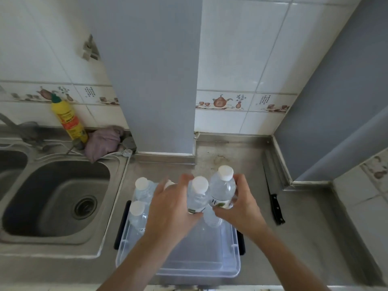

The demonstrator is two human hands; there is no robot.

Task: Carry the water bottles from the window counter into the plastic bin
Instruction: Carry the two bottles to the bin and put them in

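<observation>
**Now lowering two bottles into the bin**

Your left hand (pixel 170 208) grips one water bottle (pixel 197 198), your right hand (pixel 241 206) wraps another (pixel 222 190), both over the plastic bin (pixel 180 269). Two bottles (pixel 139 198) already stand at its far-left corner. Set yours down upright beside them, then release. Labels too blurred to read.
</observation>
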